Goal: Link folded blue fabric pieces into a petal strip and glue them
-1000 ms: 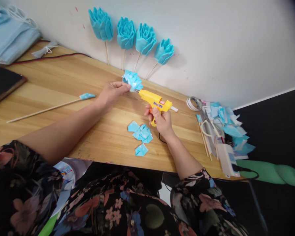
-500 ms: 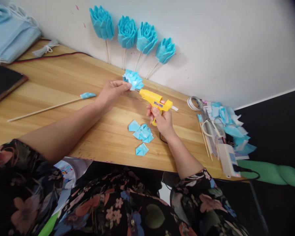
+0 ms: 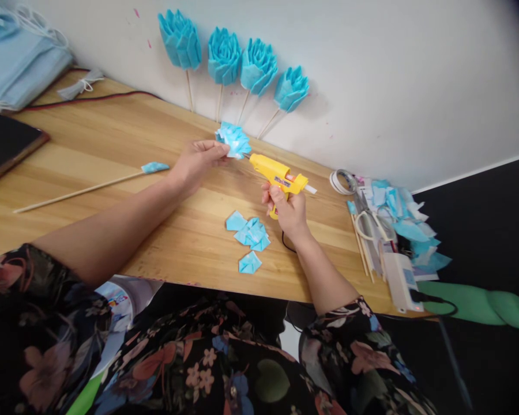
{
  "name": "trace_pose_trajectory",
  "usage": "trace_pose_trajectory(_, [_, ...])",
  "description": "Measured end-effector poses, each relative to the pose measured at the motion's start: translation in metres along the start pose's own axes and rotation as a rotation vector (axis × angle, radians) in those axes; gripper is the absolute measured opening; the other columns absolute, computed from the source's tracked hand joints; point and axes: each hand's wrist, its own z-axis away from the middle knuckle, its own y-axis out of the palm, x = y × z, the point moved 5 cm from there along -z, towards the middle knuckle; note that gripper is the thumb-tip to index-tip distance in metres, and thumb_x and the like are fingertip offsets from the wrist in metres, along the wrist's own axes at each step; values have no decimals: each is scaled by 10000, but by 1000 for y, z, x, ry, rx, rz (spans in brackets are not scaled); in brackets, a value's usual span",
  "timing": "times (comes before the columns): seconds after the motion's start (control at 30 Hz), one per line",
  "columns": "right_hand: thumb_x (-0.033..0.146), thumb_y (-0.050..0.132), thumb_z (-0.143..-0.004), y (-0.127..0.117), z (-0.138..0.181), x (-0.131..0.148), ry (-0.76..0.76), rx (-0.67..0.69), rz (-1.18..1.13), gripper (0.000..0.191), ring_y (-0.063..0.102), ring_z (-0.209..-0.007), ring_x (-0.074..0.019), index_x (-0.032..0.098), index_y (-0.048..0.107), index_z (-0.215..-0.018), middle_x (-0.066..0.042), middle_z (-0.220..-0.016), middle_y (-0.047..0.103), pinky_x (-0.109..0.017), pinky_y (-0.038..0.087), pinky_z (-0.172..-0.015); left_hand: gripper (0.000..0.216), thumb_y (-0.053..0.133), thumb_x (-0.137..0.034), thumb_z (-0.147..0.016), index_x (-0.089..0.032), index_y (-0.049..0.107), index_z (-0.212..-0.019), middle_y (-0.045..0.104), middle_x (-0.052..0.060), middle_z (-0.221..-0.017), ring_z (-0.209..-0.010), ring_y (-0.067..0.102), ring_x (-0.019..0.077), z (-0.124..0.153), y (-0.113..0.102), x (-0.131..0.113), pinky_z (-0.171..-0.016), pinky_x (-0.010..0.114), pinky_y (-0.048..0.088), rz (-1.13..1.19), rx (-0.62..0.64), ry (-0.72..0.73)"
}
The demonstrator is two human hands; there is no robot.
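Observation:
Between the thumb and fingers of my left hand (image 3: 204, 158) is a strip of folded blue petals (image 3: 234, 140), raised over the table. My right hand (image 3: 288, 210) grips a yellow glue gun (image 3: 277, 172) by its handle, with a glue stick poking out of the back. The gun's nozzle points at the petals' lower right edge; whether it touches cannot be made out. Several loose folded blue petals (image 3: 251, 233) lie below my hands. To the left rests a wooden stick (image 3: 80, 192) with a small blue bud (image 3: 154, 167) on its end.
Several blue flowers on sticks (image 3: 224, 56) lean against the wall. At right are a tape roll (image 3: 343, 181), scissors (image 3: 369, 222), blue scraps (image 3: 404, 213) and a white power strip (image 3: 401, 280). A phone (image 3: 11, 147) and stacked blue masks (image 3: 21, 57) lie at left.
My right hand has drawn the glue gun slightly right, its nozzle backing off toward the petals' edge. My left hand holds the petals almost in place, shifted a touch left.

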Motion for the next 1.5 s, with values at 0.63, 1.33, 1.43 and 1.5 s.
trace_pose_trajectory(0.63, [655,611,-896,-1,7,-3,-114,12,165,480,625,-637,-144,209,729,-1029,-53,-848,728,-280,526,-512,147,782,-286,-802,-166,740,-729,699,19,-739,-800,681,151,0,-1,4,-885,313,537,-6,-21,14])
trace_pose_trajectory(1.33, [612,636,-869,3,6,3,-85,40,334,422,674,-719,-192,217,754,-958,-48,-785,723,-322,547,-595,138,780,-311,-768,-200,741,-696,709,32,-741,-910,695,216,5,4,2,-946,364,520,-76,-8,13])
trace_pose_trajectory(1.43, [600,631,-873,3,5,5,-86,45,354,405,672,-724,-192,218,748,-938,-40,-764,711,-321,542,-607,133,777,-284,-763,-183,733,-689,704,37,-733,-906,694,211,6,4,0,-944,361,521,-66,-11,9])
trace_pose_trajectory(1.5, [588,627,-878,4,4,7,-98,51,368,389,671,-727,-191,219,741,-918,-36,-755,705,-327,542,-633,140,772,-278,-765,-178,731,-677,705,37,-727,-887,694,202,6,4,0,-940,353,525,-69,-6,13])
